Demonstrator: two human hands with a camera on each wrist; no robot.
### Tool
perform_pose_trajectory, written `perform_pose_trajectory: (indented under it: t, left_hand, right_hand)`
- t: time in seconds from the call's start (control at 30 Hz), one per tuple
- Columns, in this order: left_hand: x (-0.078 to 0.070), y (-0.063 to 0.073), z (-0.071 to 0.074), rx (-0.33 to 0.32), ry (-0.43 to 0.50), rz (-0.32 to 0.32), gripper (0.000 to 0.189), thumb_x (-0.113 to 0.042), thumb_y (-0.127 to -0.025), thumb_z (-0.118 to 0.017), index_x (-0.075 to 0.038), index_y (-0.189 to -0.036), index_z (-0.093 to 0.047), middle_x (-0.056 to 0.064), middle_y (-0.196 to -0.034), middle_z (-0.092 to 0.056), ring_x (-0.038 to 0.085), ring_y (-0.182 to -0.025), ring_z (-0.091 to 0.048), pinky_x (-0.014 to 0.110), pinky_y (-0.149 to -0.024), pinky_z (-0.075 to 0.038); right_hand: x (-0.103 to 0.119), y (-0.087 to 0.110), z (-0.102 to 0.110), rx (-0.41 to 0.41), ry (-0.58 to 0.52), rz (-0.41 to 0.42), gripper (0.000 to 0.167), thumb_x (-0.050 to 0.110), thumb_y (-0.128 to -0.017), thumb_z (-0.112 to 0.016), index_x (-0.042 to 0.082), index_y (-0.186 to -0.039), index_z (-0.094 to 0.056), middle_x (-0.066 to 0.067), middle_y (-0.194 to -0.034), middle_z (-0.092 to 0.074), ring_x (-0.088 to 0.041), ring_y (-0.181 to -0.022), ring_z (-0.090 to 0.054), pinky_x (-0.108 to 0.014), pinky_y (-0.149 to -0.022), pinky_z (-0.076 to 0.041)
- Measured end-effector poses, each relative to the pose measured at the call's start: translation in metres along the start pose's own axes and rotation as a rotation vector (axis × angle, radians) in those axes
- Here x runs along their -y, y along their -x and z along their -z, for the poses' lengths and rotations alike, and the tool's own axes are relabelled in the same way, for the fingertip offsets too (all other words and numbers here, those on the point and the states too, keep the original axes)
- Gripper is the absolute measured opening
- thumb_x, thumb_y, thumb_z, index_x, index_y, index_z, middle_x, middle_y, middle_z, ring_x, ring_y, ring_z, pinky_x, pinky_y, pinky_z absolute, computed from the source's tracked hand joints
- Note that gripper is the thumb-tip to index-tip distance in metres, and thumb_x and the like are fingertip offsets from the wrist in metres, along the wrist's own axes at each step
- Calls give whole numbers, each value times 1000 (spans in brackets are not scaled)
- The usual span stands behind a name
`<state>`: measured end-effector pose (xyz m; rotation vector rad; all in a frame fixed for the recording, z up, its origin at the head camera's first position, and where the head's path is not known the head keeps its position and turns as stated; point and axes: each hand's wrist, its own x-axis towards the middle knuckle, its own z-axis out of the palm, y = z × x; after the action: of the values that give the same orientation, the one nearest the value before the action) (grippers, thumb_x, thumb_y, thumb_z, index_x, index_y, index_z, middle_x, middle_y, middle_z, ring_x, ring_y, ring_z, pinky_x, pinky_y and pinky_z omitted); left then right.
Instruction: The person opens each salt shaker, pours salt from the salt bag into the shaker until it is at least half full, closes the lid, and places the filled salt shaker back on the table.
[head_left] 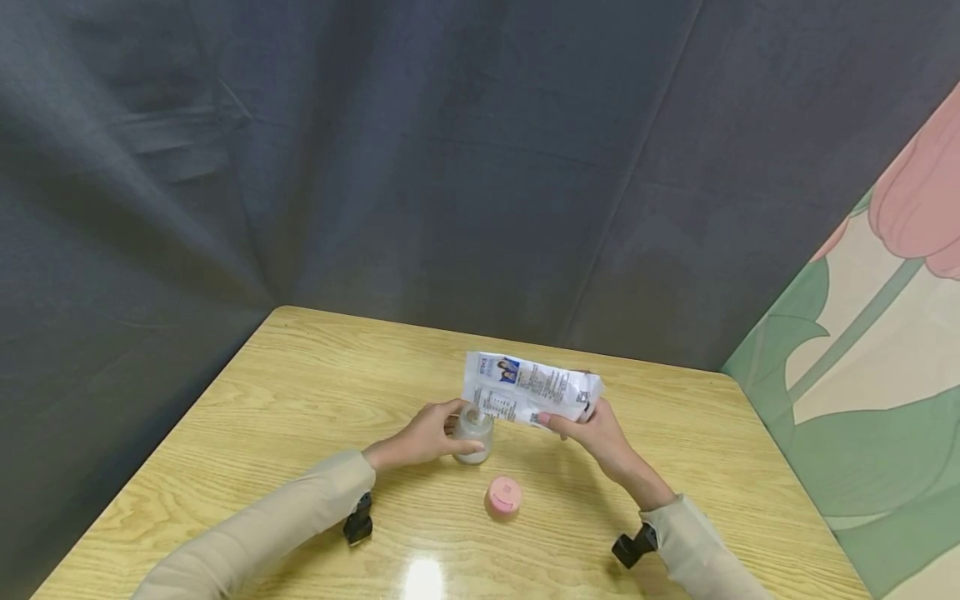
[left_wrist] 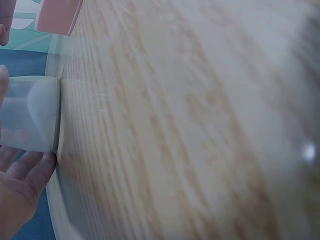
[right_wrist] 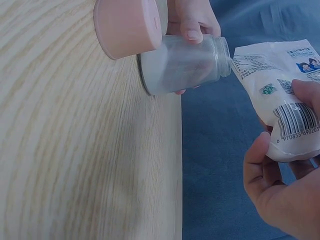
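A clear jar (head_left: 474,435) with white contents in its lower part stands on the table, its mouth uncovered. My left hand (head_left: 425,434) grips it round the side, thumb in front and fingers behind. My right hand (head_left: 594,432) holds a white printed packet (head_left: 528,388) by its right end, tilted above the jar. In the right wrist view, a corner of the packet (right_wrist: 280,100) meets the jar's threaded mouth (right_wrist: 223,57), and a barcode shows near the fingers. A pink lid (head_left: 504,496) lies on the table in front of the jar.
The wooden table (head_left: 315,367) reaches back to a dark cloth (head_left: 450,167). A wall with a tulip picture (head_left: 885,400) borders it on the right. Each wrist wears a black camera mount (head_left: 358,521).
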<state>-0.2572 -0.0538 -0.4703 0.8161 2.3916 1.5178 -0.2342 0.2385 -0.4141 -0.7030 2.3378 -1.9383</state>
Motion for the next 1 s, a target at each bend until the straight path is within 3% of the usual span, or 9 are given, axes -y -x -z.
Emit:
perform_pose_trajectory:
  t: [1.0]
  left_hand:
    - [1, -1, 0, 17, -19, 3, 59, -30, -87, -79, -6, -134, -54, 4, -123, -64, 21, -113, -63, 28, -93, -52]
  right_hand:
    - [1, 0, -1, 0, -13, -7, 39, 2, -90, -71, 8, -124, -54, -6, -117, -69, -15, -85, -64, -29, -60, -49]
